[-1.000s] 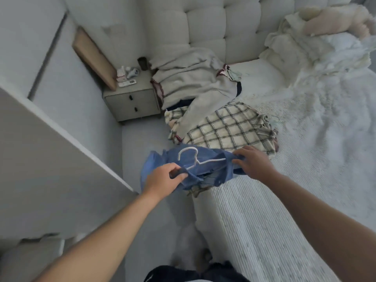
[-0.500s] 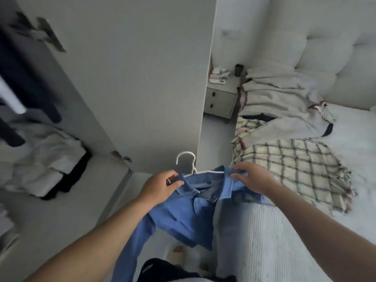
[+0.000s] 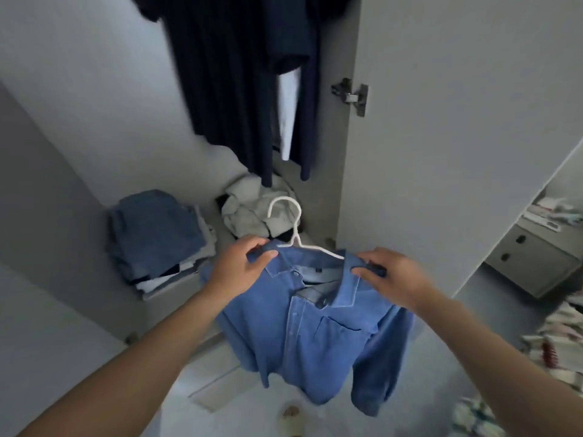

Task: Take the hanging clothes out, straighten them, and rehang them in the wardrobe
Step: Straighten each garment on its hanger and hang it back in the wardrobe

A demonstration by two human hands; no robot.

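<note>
Blue denim fills the near centre of the scene: a shirt (image 3: pixel 315 329) on a white hanger (image 3: pixel 295 234), held up by both shoulders in front of an open wardrobe (image 3: pixel 94 89). The left hand (image 3: pixel 239 269) pinches the shirt's left shoulder beside the collar, thumb over the cloth and fingers curled behind it. The right hand (image 3: pixel 391 275) grips the right shoulder in the same way, thumb on the near side. The hanger's hook rises between the two hands, free of any rail, and the shirt's body and sleeves hang down below them, the front placket and a chest pocket facing the camera.

Farther in, dark navy clothes (image 3: pixel 239 74) hang in the wardrobe, with a strip of white cloth showing between them. On the wardrobe floor to the left lies a folded pile (image 3: pixel 157 238) topped with blue denim over white and dark layers; just right of it sits a crumpled heap (image 3: pixel 249 209) of pale and black cloth, partly behind the hook. The wardrobe door (image 3: pixel 457 121) stands open on the right, a metal hinge (image 3: pixel 351 96) on its inner face. Beyond the door, at far right, a grey nightstand (image 3: pixel 533 260) carries small items too blurred to tell apart. A checked cloth (image 3: pixel 555 339) shows at the right edge.
</note>
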